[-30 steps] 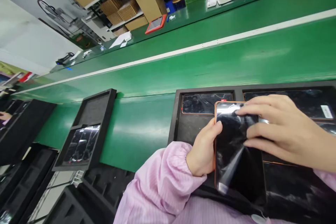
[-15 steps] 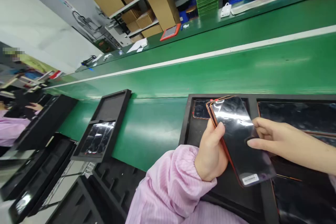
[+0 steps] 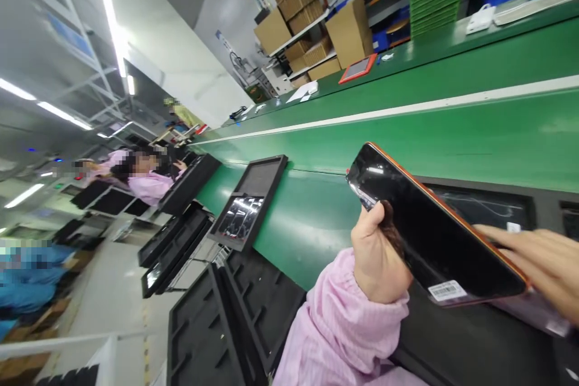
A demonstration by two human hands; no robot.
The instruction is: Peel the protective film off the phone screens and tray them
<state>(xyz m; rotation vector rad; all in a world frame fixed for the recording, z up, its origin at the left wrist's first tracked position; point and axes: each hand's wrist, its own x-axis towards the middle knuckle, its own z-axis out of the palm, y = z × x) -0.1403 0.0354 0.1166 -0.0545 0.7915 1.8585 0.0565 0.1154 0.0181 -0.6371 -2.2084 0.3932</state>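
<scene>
My left hand [image 3: 377, 253] is closed around the lower left edge of a glossy black phone screen [image 3: 434, 232] with an orange rim, thumb on its front face. The screen is tilted, and a white barcode label [image 3: 447, 291] sits near its lower edge. At the screen's right edge, my right hand [image 3: 538, 259] lies with long, blurred fingers partly behind it; its thumb is hidden. A pinkish, reflective panel [image 3: 529, 313] shows beneath that hand, and I cannot tell whether the hand grips it. Behind the screen is a black foam tray [image 3: 547, 202] with dark screens in it.
A black tray [image 3: 278, 178] with several screens stands left on the green bench [image 3: 312, 211]. Black slotted trays [image 3: 199, 325] stand below, left of my sleeve. A red-framed device [image 3: 357, 68] lies on the far ledge. People in pink [image 3: 151, 187] work at far left.
The view has swung left. The held screen has turned, its orange long edge now facing up and right. My right hand has moved from the screen's front to its right edge.
</scene>
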